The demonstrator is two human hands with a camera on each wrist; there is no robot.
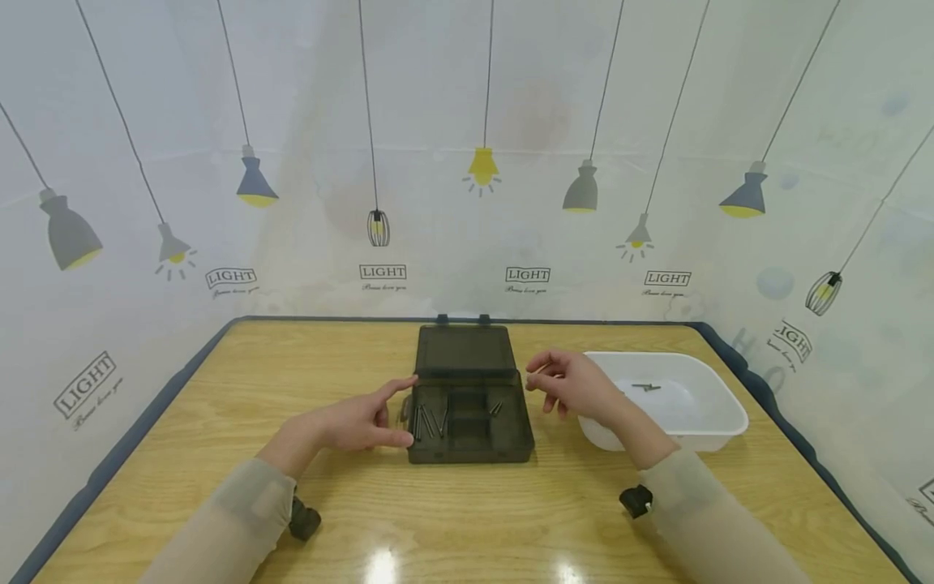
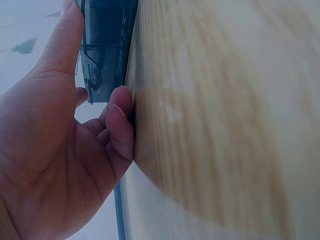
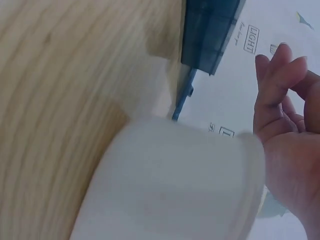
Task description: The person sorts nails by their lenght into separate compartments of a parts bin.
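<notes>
A dark translucent case (image 1: pixel 511 442) lies with its lid (image 1: pixel 465 349) folded back. Several long screws (image 1: pixel 428 422) are in its left compartment, and small ones (image 1: pixel 495 409) in the right. My left hand (image 1: pixel 350 422) touches the case's left side with thumb and index finger spread; in the left wrist view the other fingers of that hand (image 2: pixel 55 145) are bent beside the case (image 2: pixel 107 25). Between case and white tub, my right hand (image 1: pixel 580 388) hovers, fingers loosely bent, nothing visible in them. The right wrist view shows this hand (image 3: pixel 287 115) above the tub's rim.
On the right stands the white tub (image 1: pixel 711 405), a few small screws (image 1: pixel 646 388) on its bottom. The wooden table (image 1: pixel 292 357) ends at a dark edge along a wall covering (image 1: pixel 438 122) printed with lamps.
</notes>
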